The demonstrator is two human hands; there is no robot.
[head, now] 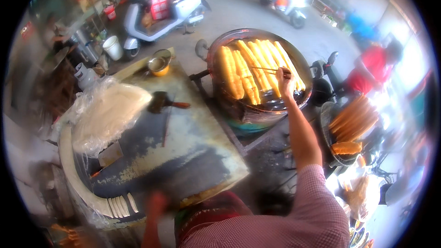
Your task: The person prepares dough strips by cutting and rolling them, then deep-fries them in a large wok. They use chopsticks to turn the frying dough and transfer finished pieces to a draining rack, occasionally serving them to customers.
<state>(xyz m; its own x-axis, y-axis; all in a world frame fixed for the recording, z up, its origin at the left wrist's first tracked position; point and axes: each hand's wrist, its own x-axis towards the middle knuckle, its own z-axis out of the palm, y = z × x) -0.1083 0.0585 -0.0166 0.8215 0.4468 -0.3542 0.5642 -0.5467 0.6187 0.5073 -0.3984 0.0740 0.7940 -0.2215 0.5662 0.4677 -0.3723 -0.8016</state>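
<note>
My right hand (285, 82) grips a pair of long chopsticks (263, 68) over a round wok of oil (305, 58). Several golden fried dough sticks (246, 75) float there side by side, and the chopsticks reach across them. Blurred, my left hand (156, 203) hangs at the near edge of the floured worktable (193, 158); its fingers are not clear. Close by that hand lie several cut dough strips (118, 206), at the end of a long dough roll (74, 175). Farther back on the table, a large slab of dough (110, 113) rests partly under clear plastic.
A dough scraper (177, 104) and a metal bowl (159, 63) lie on the table. Right of the wok, a wire basket (325, 120) holds fried dough sticks (355, 120). A person in red (372, 63) is beyond it. Scooters (165, 17) stand at the back.
</note>
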